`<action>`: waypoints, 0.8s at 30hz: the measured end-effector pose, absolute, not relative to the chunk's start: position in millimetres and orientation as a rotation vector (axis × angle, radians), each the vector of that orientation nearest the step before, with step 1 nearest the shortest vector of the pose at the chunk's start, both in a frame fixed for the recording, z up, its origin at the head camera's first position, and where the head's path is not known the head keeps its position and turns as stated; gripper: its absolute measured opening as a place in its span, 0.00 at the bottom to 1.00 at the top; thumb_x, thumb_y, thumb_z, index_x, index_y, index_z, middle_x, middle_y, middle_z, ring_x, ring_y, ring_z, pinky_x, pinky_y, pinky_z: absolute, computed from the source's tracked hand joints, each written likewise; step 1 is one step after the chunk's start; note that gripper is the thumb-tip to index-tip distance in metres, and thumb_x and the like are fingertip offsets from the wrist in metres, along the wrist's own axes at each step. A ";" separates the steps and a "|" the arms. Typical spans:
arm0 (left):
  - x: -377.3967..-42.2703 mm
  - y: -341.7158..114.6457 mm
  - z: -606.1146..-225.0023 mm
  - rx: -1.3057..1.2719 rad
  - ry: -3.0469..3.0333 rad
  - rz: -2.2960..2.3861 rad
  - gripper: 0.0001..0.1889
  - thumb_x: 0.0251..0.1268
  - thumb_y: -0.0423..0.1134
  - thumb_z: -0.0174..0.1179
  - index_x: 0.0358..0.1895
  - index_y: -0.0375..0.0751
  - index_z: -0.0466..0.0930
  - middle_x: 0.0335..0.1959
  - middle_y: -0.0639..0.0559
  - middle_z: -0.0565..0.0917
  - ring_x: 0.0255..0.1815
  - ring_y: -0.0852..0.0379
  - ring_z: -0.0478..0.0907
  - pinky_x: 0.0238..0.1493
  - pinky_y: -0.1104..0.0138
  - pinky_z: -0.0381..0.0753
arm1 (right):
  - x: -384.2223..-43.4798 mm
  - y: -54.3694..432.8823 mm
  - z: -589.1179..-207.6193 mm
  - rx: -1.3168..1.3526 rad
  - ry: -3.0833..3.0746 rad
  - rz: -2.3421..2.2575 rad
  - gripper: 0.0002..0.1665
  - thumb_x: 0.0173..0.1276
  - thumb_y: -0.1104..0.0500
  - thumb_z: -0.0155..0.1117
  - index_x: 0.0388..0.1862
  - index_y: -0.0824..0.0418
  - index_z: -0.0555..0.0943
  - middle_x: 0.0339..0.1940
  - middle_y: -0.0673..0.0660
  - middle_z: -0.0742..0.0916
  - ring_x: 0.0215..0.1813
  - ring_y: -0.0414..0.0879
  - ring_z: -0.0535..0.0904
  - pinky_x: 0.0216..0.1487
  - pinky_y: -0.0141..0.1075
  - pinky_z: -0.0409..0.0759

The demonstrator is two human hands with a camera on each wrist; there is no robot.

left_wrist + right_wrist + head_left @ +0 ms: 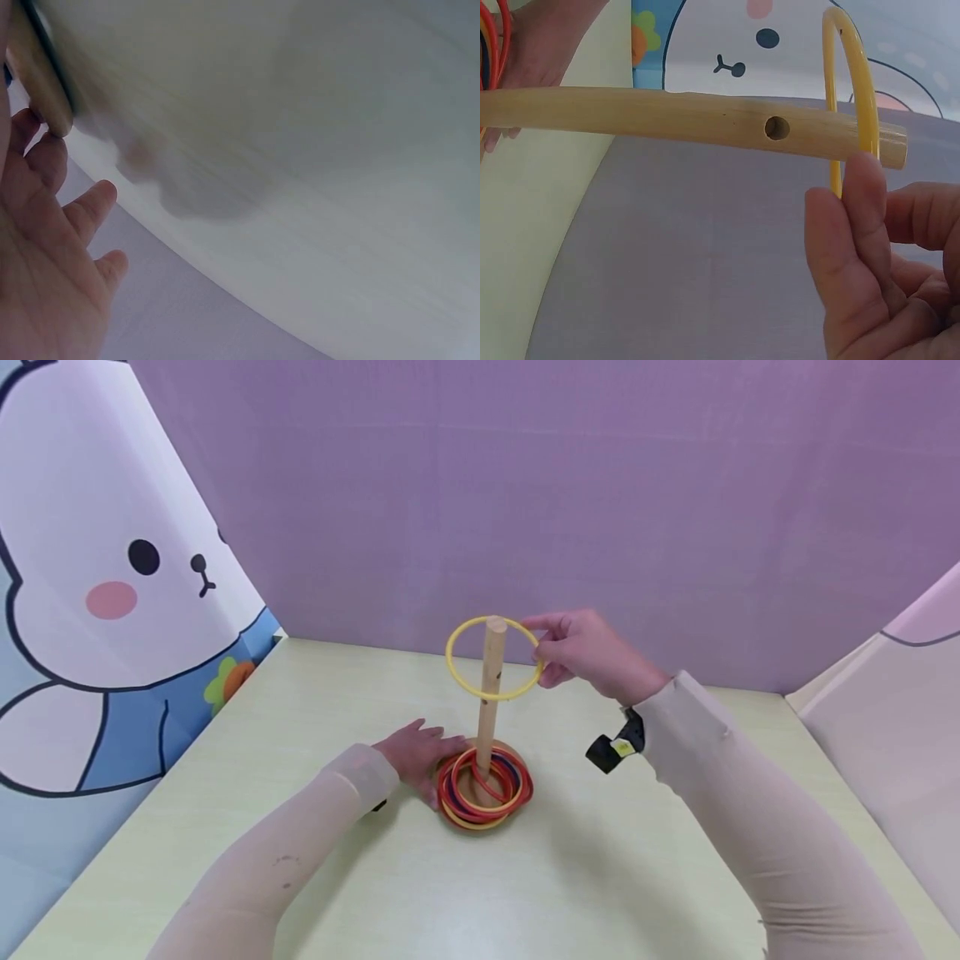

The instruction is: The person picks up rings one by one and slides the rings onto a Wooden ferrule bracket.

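A yellow ring (pixel 459 681) encircles the upper end of an upright wooden peg (pixel 488 710), pinched at its right side by my right hand (pixel 588 647). In the right wrist view, the peg (pixel 697 116) passes through the ring (pixel 865 90) just short of its tip, and a round hole shows in the wood. Several red, yellow and dark blue rings (pixel 459 814) lie stacked around the peg's foot. My left hand (pixel 420 756) holds the left edge of the round wooden base (pixel 510 748); its fingertips meet the base's rim (pixel 45 90) in the left wrist view.
A pale table top (pixel 637 877) lies under the base. Behind it rises a purple cloth backdrop (pixel 585 510). At the left stands a panel with a cartoon animal print (pixel 90 527), and a light panel (pixel 892 710) borders the right side.
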State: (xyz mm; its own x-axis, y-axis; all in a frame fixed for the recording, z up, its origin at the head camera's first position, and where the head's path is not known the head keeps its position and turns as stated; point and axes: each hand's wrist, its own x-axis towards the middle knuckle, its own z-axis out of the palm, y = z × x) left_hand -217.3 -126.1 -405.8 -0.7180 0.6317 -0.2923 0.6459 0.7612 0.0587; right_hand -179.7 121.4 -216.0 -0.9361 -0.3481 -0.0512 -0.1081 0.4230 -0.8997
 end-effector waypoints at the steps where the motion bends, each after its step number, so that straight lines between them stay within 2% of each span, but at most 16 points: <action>1: -217.1 -125.8 -405.2 0.991 2.664 -0.068 0.54 0.36 0.61 0.76 0.72 0.54 0.61 0.71 0.54 0.66 0.71 0.43 0.60 0.72 0.47 0.48 | -180.1 121.4 -216.2 -0.390 2.441 -1.524 0.28 0.67 0.71 0.54 0.67 0.67 0.69 0.28 0.59 0.81 0.23 0.44 0.79 0.37 0.39 0.84; 12: -217.0 -123.4 -404.6 1.003 2.664 -0.062 0.53 0.36 0.61 0.76 0.71 0.53 0.63 0.71 0.53 0.66 0.71 0.43 0.60 0.72 0.46 0.48 | -183.7 123.1 -220.8 -0.369 2.380 -1.490 0.27 0.68 0.71 0.53 0.66 0.69 0.69 0.28 0.58 0.81 0.21 0.42 0.79 0.35 0.36 0.84; 24: -218.5 -127.0 -408.6 1.030 2.675 -0.069 0.54 0.34 0.64 0.75 0.71 0.56 0.62 0.69 0.57 0.68 0.71 0.43 0.60 0.71 0.47 0.50 | -188.4 121.1 -230.2 -0.346 2.351 -1.426 0.26 0.68 0.70 0.55 0.65 0.68 0.71 0.29 0.58 0.82 0.20 0.42 0.79 0.36 0.37 0.84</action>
State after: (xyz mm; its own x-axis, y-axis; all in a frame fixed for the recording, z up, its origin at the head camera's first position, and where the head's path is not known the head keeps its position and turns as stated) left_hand -218.5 -127.0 -408.6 -0.7093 0.6511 -0.2700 0.6642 0.7456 0.0532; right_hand -188.4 121.1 -230.2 -0.9021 -0.3908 -0.1831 -0.0183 0.4586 -0.8885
